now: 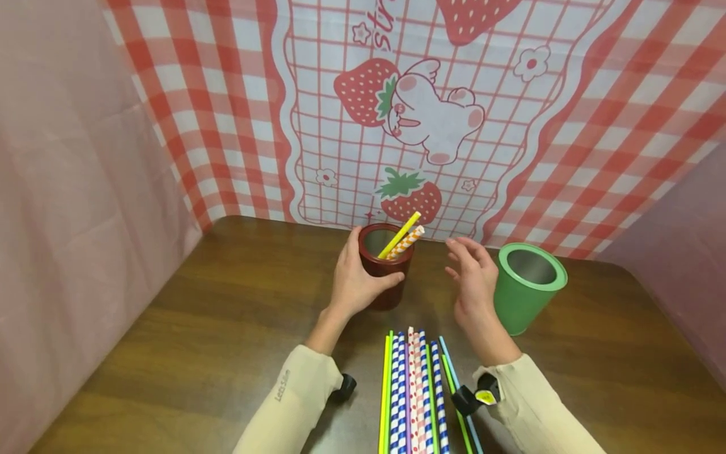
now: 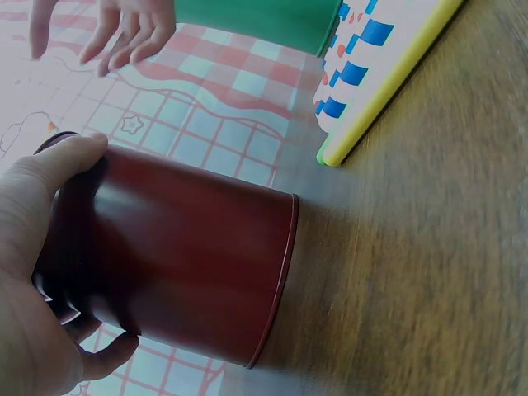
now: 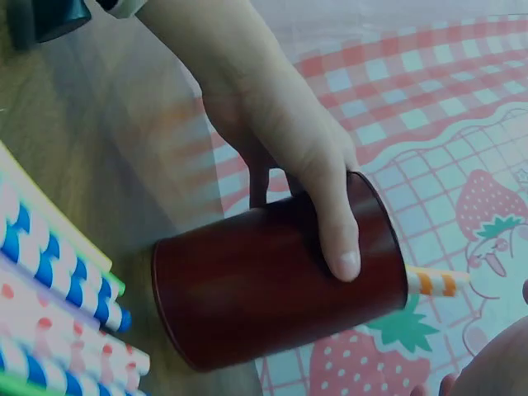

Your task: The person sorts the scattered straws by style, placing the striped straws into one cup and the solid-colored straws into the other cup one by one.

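Observation:
My left hand [image 1: 353, 282] grips a dark red can [image 1: 389, 299] near its top, thumb across the front and fingers round the far side. The can stands on the table; its lower edge shows in the left wrist view. Two straws lean in its mouth: a plain yellow straw [image 1: 404, 229] and an orange-and-white checked straw [image 1: 413, 239]. To the right, my right hand [image 1: 474, 277] hovers with loosely bent fingers and holds nothing. A green can [image 1: 522, 306] stands just beyond it, partly behind the right wrist.
Nearer to me on the wooden table [image 1: 227, 353], a row of straws [image 1: 418, 378] lies side by side, striped, dotted and plain. Behind the cans hangs a checked strawberry cloth [image 1: 340, 145]. Pink cloths [image 1: 85, 189] flank both sides.

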Available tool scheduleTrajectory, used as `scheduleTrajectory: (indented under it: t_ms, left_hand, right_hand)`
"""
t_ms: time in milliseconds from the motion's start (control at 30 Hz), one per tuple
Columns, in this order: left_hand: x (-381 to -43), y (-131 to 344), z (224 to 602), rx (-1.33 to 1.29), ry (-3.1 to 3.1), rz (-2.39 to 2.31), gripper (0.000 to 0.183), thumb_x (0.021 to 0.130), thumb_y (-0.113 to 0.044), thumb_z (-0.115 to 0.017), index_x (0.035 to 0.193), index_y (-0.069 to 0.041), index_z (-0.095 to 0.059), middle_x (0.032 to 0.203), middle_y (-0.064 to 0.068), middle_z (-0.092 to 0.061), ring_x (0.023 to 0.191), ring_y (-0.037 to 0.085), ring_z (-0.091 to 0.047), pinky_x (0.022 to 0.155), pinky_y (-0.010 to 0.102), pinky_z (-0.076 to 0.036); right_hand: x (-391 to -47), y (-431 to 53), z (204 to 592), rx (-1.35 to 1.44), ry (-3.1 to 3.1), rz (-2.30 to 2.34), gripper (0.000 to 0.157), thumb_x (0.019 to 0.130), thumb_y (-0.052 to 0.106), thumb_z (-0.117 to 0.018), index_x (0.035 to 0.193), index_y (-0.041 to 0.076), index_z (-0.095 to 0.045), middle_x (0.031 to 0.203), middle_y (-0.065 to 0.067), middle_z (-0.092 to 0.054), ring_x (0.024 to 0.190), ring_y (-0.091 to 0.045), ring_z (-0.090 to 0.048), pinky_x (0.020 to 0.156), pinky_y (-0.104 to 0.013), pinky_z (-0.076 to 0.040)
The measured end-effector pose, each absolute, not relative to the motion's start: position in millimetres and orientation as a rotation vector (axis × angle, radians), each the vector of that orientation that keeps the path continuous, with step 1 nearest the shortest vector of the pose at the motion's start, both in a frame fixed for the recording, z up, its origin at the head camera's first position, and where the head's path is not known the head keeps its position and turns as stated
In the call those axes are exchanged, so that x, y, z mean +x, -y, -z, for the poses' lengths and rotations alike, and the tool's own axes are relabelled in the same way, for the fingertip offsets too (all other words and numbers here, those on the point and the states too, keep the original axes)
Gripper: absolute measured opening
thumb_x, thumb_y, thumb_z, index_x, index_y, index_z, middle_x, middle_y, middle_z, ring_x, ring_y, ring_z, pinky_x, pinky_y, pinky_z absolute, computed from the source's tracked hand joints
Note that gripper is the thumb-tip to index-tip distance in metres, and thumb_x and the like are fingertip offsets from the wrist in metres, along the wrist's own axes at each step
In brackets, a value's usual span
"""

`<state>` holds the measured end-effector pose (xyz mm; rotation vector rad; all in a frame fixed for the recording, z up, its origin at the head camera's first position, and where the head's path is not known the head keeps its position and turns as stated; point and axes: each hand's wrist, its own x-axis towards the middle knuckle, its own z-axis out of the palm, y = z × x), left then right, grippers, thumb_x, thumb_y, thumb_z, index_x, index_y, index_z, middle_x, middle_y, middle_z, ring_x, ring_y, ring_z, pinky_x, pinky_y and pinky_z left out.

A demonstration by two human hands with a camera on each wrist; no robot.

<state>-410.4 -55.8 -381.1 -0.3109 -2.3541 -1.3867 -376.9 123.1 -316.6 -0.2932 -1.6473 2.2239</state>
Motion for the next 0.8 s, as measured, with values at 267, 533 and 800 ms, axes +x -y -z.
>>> scheduleTrajectory:
  t_ms: [267, 533, 800]
  left_hand:
    - [-412, 56, 380, -0.313, 2.358, 1.387, 0.109, 0.064, -0.044, -0.087, 0.149, -0.018, -0.024, 0.137, 0.009, -0.048, 0.121, 0.025, -0.049, 0.094, 0.048, -0.047]
    - [-412, 56, 379, -0.321, 2.358, 1.404, 0.108, 0.064, -0.045, -0.086, 0.148, -0.02, -0.024, 0.135, 0.007, -0.048, 0.12, 0.024, -0.049, 0.094, 0.048, -0.048]
    - [-411, 56, 380, -0.323, 2.346, 1.406, 0.108, 0.064, -0.043, -0.087, 0.148, -0.019, -0.025, 0.135, 0.008, -0.048, 0.121, 0.025, -0.05, 0.093, 0.049, -0.048]
  right_hand:
    - [-351, -150, 322, -0.336, 1.751, -2.281, 0.005, 0.091, 0.018, -0.065, 0.094, 0.015, -0.062, 0.092, 0.008, -0.062, 0.085, -0.008, -0.055, 0.07, -0.022, -0.05]
    - [-322, -177, 343, -0.142, 2.517, -1.937, 0.028, 0.092, 0.021, -0.065, 0.113, 0.004, -0.058, 0.093, 0.007, -0.067, 0.08, -0.008, -0.059, 0.07, -0.027, -0.052]
    - [-312, -186, 363, 0.181, 2.96, -1.468, 0.024, 0.085, 0.022, -0.071, 0.097, 0.002, -0.07, 0.079, -0.009, -0.068, 0.062, -0.016, -0.057, 0.053, -0.028, -0.049]
